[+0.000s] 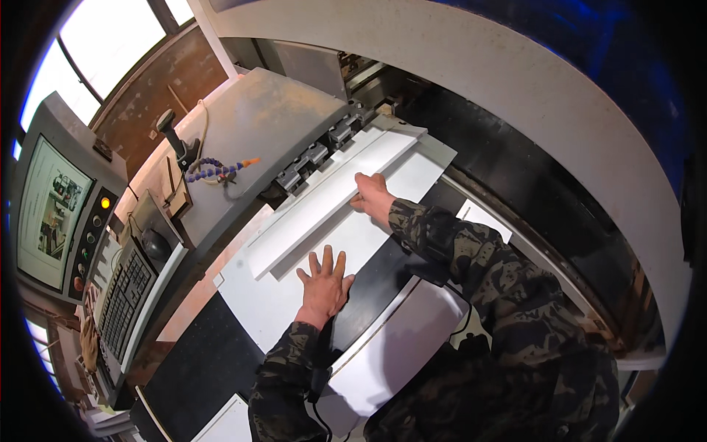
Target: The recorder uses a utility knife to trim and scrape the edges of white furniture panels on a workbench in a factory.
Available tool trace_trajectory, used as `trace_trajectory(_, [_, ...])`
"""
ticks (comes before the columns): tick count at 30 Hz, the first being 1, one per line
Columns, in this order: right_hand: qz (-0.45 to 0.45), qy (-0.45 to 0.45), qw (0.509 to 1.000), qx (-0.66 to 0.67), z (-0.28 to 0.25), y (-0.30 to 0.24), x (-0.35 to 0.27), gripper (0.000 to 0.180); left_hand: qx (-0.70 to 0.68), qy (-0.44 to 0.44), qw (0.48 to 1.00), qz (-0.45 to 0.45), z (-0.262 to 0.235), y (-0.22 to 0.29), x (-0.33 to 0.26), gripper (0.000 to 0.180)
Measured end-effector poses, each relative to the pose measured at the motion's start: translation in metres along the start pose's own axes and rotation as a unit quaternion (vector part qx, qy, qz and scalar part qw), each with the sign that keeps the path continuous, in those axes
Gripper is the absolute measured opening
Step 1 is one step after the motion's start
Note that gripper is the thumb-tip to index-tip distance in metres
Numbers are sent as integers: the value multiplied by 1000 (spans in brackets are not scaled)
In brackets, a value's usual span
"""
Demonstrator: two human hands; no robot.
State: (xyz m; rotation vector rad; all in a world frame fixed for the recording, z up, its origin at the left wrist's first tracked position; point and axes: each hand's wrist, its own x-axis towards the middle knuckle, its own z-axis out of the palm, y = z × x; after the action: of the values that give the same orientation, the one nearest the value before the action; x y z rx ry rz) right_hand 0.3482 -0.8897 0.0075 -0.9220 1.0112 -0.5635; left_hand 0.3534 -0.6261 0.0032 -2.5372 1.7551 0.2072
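A long narrow white board (328,206) lies on top of a wider white panel (254,309), along its far side. My left hand (324,289) rests flat on the wider panel with fingers spread, its fingertips just short of the narrow board's near edge. Farther right, my right hand (373,199) has its fingers bent at that near edge and grips the narrow board; the undersides of its fingers are hidden. Several metal clamps (302,168) line the far side of the boards.
At left stand a monitor (51,214) with a lit yellow button, a keyboard (127,295) and a mouse (155,244). A handheld scanner (174,136) and a blue jointed hose (210,171) sit on the grey machine top (272,103). The curved machine housing (515,74) arches at right.
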Motion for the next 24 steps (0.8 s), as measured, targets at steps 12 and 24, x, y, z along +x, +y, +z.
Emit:
trace_trajectory(12, [34,-255,949,-182,-4,9,15,54,-1,67,998,-11,10,2,-7,57])
trace_trajectory(24, [-38,-102,977,-181,3,12,23,38,-5,78,997,2,4,-1,-9,57])
